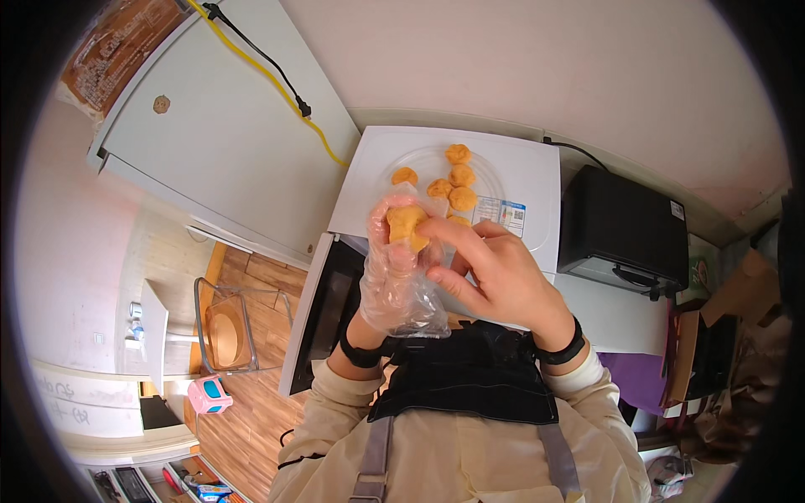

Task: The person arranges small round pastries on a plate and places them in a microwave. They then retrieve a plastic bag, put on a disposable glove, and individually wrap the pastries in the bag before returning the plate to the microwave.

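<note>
My left hand [399, 270], in a clear plastic glove, holds a yellow-orange lump of dough [407, 226] near its fingertips. My bare right hand [497, 270] reaches in from the right; its index fingertip touches the lump, and the thumb and other fingers are free of it. Beyond my hands, a clear round plate [500, 182] lies on the white top of an appliance [541, 163]. Several yellow-orange dough balls [463, 198] are on the plate, one of them [404, 176] apart at the left. Another is partly hidden behind my right hand.
The appliance's door [314, 314] hangs ajar at the left, below my left forearm. A black toaster oven [622, 232] stands to the right. A tall white cabinet [239, 126] with yellow and black cables is at the upper left. A chair [226, 333] and a pink stool [210, 395] are on the floor.
</note>
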The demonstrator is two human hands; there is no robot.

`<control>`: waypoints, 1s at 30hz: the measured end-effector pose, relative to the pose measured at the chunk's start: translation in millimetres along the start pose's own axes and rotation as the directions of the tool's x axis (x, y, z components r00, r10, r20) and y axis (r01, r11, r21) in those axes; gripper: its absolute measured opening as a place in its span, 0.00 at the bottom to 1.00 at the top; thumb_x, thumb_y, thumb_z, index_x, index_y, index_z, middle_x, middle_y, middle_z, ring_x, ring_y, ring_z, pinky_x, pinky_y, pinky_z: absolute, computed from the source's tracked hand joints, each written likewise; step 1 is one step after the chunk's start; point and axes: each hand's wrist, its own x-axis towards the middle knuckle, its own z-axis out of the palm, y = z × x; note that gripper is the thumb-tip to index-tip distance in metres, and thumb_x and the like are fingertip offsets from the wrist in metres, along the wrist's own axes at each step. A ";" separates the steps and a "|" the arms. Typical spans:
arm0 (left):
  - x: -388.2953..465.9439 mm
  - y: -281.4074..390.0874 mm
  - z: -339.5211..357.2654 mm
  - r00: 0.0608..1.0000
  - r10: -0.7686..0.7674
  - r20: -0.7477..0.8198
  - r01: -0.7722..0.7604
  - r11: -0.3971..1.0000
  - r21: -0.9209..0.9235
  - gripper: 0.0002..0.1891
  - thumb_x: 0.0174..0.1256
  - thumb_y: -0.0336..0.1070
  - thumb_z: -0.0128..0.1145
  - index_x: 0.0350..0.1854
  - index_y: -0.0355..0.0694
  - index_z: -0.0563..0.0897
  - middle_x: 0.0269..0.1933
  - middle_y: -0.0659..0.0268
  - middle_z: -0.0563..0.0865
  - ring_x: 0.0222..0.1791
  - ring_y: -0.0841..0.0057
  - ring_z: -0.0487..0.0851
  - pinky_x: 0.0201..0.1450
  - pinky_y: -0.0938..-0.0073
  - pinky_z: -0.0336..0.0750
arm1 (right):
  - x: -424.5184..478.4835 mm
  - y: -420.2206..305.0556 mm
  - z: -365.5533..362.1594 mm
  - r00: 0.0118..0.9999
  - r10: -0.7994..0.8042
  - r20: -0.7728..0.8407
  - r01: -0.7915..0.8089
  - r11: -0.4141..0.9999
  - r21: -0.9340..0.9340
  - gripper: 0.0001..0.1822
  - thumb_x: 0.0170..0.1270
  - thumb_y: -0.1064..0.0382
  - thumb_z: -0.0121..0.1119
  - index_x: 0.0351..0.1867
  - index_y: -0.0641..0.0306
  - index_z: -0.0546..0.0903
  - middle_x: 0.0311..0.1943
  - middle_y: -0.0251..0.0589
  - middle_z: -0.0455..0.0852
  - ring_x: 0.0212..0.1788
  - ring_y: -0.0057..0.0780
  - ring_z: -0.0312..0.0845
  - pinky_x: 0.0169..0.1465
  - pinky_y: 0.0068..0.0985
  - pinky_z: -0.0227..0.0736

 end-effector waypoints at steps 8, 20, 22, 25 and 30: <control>-6.0 -8.3 -7.8 0.977 0.211 -0.036 -0.179 0.896 0.405 0.28 0.72 0.48 0.47 0.65 0.35 0.56 0.55 0.56 0.69 0.50 0.71 0.71 0.55 0.69 0.69 | 0.0 -9.0 1.7 0.922 0.311 0.228 -0.386 0.770 0.509 0.23 0.63 0.60 0.60 0.59 0.52 0.70 0.21 0.36 0.76 0.17 0.34 0.73 0.28 0.27 0.68; -6.4 -7.6 -7.1 0.958 0.260 -0.118 -0.188 0.885 0.425 0.27 0.73 0.46 0.47 0.65 0.35 0.57 0.54 0.56 0.69 0.50 0.72 0.71 0.54 0.69 0.69 | 2.0 -4.6 13.6 0.947 0.250 0.204 -0.322 0.778 0.539 0.23 0.65 0.61 0.58 0.61 0.58 0.69 0.21 0.43 0.78 0.19 0.39 0.75 0.25 0.27 0.67; -7.4 -6.8 -5.3 0.956 0.266 -0.123 -0.193 0.888 0.417 0.27 0.72 0.46 0.47 0.65 0.36 0.57 0.54 0.56 0.70 0.47 0.74 0.72 0.51 0.71 0.70 | 3.8 -2.7 12.1 0.948 0.239 0.209 -0.309 0.843 0.440 0.23 0.65 0.60 0.58 0.60 0.59 0.69 0.21 0.43 0.79 0.21 0.41 0.76 0.25 0.27 0.68; -7.1 -8.1 -2.0 0.963 0.235 -0.133 -0.180 0.926 0.332 0.27 0.72 0.47 0.48 0.65 0.39 0.57 0.54 0.57 0.70 0.43 0.78 0.72 0.46 0.76 0.70 | 6.8 4.4 19.8 0.998 0.057 -0.002 -0.055 0.974 0.218 0.21 0.64 0.60 0.58 0.57 0.60 0.71 0.23 0.39 0.82 0.21 0.37 0.77 0.27 0.26 0.68; -5.4 -11.2 -4.4 0.965 0.203 -0.166 -0.181 0.974 0.138 0.28 0.71 0.52 0.49 0.64 0.43 0.57 0.53 0.58 0.70 0.42 0.79 0.71 0.43 0.79 0.70 | 12.3 3.5 20.4 0.995 -0.092 -0.048 0.091 0.996 -0.022 0.19 0.63 0.59 0.60 0.54 0.59 0.73 0.25 0.34 0.86 0.21 0.34 0.77 0.31 0.25 0.69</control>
